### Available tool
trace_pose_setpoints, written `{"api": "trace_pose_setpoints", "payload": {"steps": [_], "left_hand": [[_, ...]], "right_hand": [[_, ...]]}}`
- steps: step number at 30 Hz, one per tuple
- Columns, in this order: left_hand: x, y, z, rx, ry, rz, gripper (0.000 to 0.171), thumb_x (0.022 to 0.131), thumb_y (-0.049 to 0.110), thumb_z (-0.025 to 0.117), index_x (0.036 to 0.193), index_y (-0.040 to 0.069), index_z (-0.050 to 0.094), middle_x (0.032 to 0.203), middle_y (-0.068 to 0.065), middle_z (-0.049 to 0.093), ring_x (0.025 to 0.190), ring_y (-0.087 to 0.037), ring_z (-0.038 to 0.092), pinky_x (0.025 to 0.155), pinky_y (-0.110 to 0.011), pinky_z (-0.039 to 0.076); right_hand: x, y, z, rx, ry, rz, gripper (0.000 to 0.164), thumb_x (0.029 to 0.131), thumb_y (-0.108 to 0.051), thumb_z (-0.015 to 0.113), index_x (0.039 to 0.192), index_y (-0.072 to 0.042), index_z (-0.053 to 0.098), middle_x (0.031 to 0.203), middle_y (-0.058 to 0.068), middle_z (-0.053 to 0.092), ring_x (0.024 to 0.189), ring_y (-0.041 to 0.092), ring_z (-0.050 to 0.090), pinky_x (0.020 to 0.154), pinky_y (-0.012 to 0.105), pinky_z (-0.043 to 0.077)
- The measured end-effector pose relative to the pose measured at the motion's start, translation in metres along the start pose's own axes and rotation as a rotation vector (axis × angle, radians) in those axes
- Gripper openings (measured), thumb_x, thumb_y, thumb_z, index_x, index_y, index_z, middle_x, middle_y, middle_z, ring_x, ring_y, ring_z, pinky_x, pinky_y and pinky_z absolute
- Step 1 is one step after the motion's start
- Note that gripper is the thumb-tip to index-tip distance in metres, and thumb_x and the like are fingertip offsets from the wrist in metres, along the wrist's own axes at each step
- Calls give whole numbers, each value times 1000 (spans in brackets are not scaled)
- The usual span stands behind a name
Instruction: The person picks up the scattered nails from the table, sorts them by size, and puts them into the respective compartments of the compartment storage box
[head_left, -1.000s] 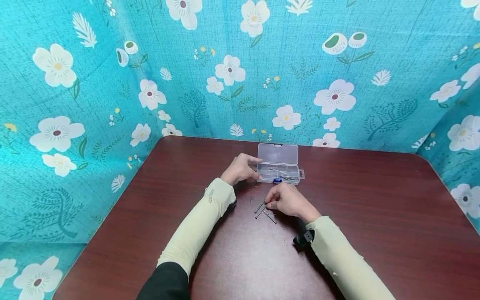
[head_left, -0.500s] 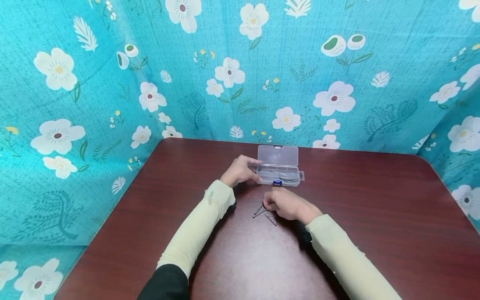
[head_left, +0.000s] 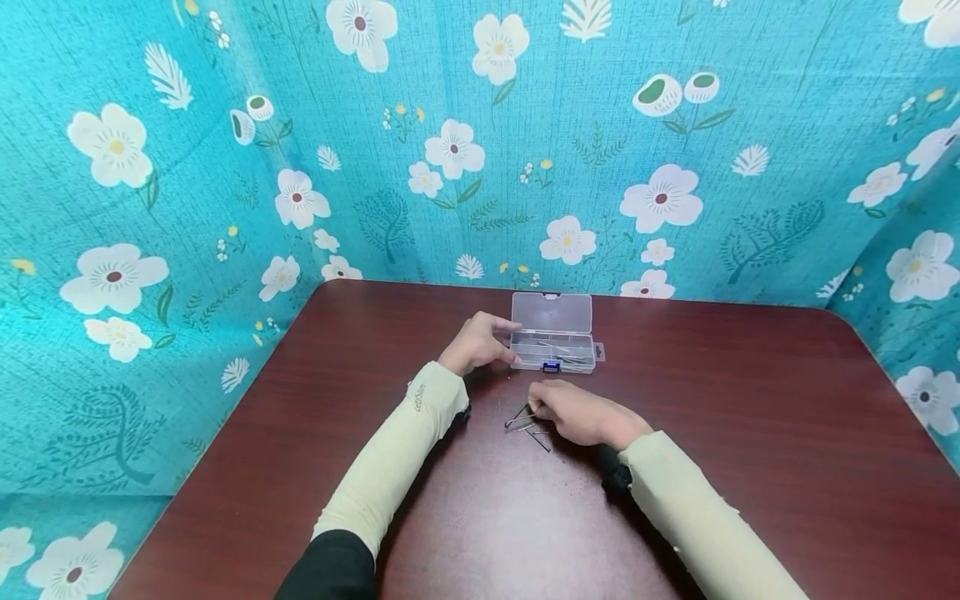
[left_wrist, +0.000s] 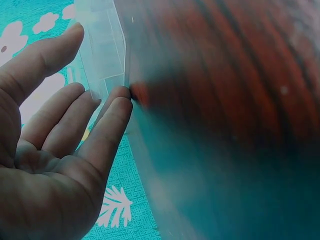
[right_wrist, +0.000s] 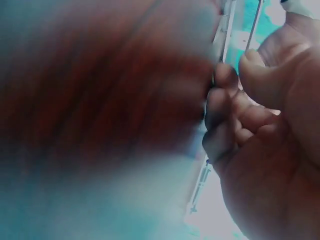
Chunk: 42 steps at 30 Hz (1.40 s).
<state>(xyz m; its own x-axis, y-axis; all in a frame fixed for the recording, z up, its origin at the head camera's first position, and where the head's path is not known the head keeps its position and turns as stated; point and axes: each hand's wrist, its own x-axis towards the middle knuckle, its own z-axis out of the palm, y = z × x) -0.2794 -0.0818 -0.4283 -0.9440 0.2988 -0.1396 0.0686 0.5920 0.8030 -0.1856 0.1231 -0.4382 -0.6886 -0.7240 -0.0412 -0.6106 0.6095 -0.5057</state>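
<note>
A clear plastic compartment box [head_left: 551, 312] stands with its lid up at the back of the table, long nails [head_left: 573, 359] lying in its compartments. My left hand [head_left: 477, 343] rests at the box's left end, fingers extended; the left wrist view shows the fingertips [left_wrist: 122, 95] right at the box's edge. In front of the box, my right hand [head_left: 577, 412] is over a small pile of loose nails [head_left: 537, 440]. Its thumb and forefinger pinch a nail [right_wrist: 254, 25], whose thin shank sticks up past the thumb in the right wrist view.
A thin small nail [head_left: 498, 404] lies left of the pile. The box has a blue latch [head_left: 551, 367] at its front and a hanging tab [head_left: 599, 352] on its right side. A floral curtain [head_left: 420, 208] hangs behind the brown table [head_left: 712, 383].
My right hand's fingers have shifted slightly among the nails, and several nails in the pile lie at different angles. My left hand stays at the box.
</note>
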Motion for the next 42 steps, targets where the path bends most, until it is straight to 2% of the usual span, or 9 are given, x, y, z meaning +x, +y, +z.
{"api": "trace_pose_setpoints", "payload": {"steps": [2, 5, 9, 13, 17, 24, 31, 37, 42], "left_hand": [[0, -1, 1, 0, 2, 4, 66, 68, 1, 91, 130, 15, 71, 117, -12, 71, 94, -14, 67, 77, -30, 53], [1, -2, 1, -4, 6, 4, 66, 68, 0, 91, 130, 15, 71, 117, -12, 71, 95, -15, 68, 78, -30, 53], [1, -2, 2, 6, 9, 6, 66, 68, 0, 91, 129, 15, 71, 122, -10, 70, 100, -17, 66, 77, -29, 53], [1, 0, 1, 11, 18, 19, 65, 68, 0, 91, 128, 15, 72, 126, -8, 68, 100, -17, 65, 76, -29, 53], [2, 0, 0, 5, 18, 22, 66, 67, 0, 91, 128, 14, 72, 123, -9, 70, 95, -15, 67, 76, -29, 53], [1, -1, 0, 5, 17, 19, 67, 66, 0, 92, 129, 14, 72, 117, -11, 72, 92, -14, 67, 77, -28, 52], [1, 1, 0, -7, 9, 17, 65, 67, 0, 92, 127, 14, 72, 115, -11, 72, 91, -14, 68, 78, -29, 53], [0, 1, 1, -1, 11, 8, 66, 67, 0, 91, 129, 14, 71, 121, -11, 70, 98, -15, 66, 79, -30, 53], [-1, 1, -1, -14, 11, 3, 67, 67, -1, 91, 129, 13, 71, 121, -11, 70, 97, -16, 67, 78, -30, 53]], "right_hand": [[0, 2, 0, 56, 28, -4, 23, 96, 9, 50, 86, -12, 49, 77, -6, 42, 74, 10, 46, 71, 31, 40], [-1, 4, -2, 138, 74, 37, 24, 92, 12, 49, 84, -10, 52, 74, -6, 47, 72, 8, 50, 72, 31, 43], [-3, 7, -4, 372, 122, 139, 21, 94, 11, 52, 83, -6, 58, 76, 0, 56, 72, 15, 55, 69, 31, 46], [-6, 10, -5, 601, 177, 200, 16, 94, 12, 54, 84, 1, 62, 78, 8, 60, 73, 21, 57, 64, 33, 50], [-8, 9, -7, 681, 253, 231, 10, 94, 10, 58, 89, 6, 66, 80, 12, 63, 73, 24, 59, 65, 37, 53], [-6, 2, -8, 568, 400, 290, 8, 96, 3, 63, 95, 4, 71, 79, 6, 63, 72, 22, 59, 61, 31, 52], [-5, 3, -12, 502, 463, 352, 10, 97, 0, 64, 98, 1, 73, 79, 5, 63, 74, 22, 58, 62, 30, 50], [-1, 12, -19, 439, 529, 392, 12, 99, -2, 61, 98, 0, 73, 80, 6, 65, 76, 21, 58, 65, 31, 47], [6, 22, -28, 389, 551, 421, 16, 101, -5, 57, 95, -1, 72, 82, 8, 65, 76, 22, 55, 64, 33, 44]]}}
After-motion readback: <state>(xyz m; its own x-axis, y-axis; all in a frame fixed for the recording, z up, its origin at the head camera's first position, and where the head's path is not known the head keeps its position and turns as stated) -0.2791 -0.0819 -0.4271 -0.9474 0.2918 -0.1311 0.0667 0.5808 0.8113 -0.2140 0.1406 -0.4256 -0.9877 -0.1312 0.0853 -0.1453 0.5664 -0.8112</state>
